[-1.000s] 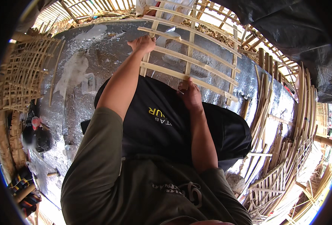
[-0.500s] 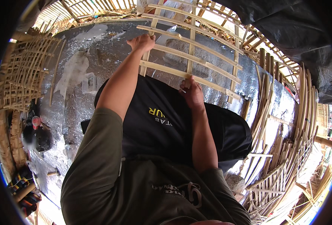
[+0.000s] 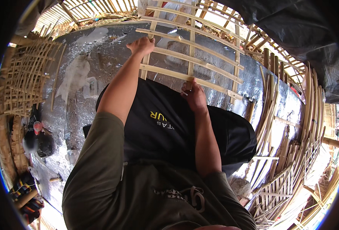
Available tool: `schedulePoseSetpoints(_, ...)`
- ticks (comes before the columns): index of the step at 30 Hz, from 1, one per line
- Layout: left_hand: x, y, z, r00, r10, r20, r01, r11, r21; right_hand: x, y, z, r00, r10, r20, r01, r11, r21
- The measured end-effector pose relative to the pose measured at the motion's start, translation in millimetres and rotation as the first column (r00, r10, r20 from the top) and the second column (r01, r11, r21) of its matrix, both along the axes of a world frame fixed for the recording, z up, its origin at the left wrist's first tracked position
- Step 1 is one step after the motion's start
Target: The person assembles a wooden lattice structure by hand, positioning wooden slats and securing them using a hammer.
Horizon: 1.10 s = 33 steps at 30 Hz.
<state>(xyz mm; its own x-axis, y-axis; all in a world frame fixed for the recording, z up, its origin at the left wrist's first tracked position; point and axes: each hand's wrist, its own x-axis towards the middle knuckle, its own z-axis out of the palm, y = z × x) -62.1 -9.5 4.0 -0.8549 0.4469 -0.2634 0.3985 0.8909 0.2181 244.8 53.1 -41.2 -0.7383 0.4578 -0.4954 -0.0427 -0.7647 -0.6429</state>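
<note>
Bamboo lattice panel, above silvery sheeting: probably light, springy, best held at slat crossings; left hand grips its left crosspiece, right hand pinches the middle crosspiece near its lower end.

Pale slatted lattice, three crossbars. Left hand, wrapped on the left crossbar; right hand, touching the nearest slat by the middle crossbar. Black cloth, lettered, over the lap. Silver foil sheeting, beneath. Woven panel, left. Long strips, right. Black plastic, upper right.
</note>
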Motion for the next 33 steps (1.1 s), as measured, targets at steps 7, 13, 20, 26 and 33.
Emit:
schedulePoseSetpoints(7,-4.0,0.3,-3.7,1.000,-0.001,-0.031,0.000,1.000,-0.026,-0.7,-0.1,0.8,0.999,0.005,-0.046,-0.006,1.000,-0.023)
schedulePoseSetpoints(13,-3.7,-0.8,-2.3,1.000,0.000,-0.020,0.000,1.000,-0.022,-2.0,-0.1,2.5,1.000,0.001,-0.031,-0.002,1.000,-0.019)
schedulePoseSetpoints(20,-8.4,-0.4,-5.8,1.000,0.004,0.024,-0.003,0.999,-0.033,-2.7,-0.1,1.2,1.000,-0.005,-0.010,0.005,1.000,0.010)
schedulePoseSetpoints(26,-10.0,-1.9,-7.3,0.998,0.026,0.048,-0.026,1.000,0.000,-4.2,4.9,-3.9,1.000,-0.007,-0.009,0.007,0.998,0.056)
schedulePoseSetpoints(33,-20.1,-7.8,-5.3,0.983,0.023,0.181,-0.038,0.996,0.078,-8.4,7.1,5.0,0.998,-0.011,0.062,0.005,0.996,0.089)
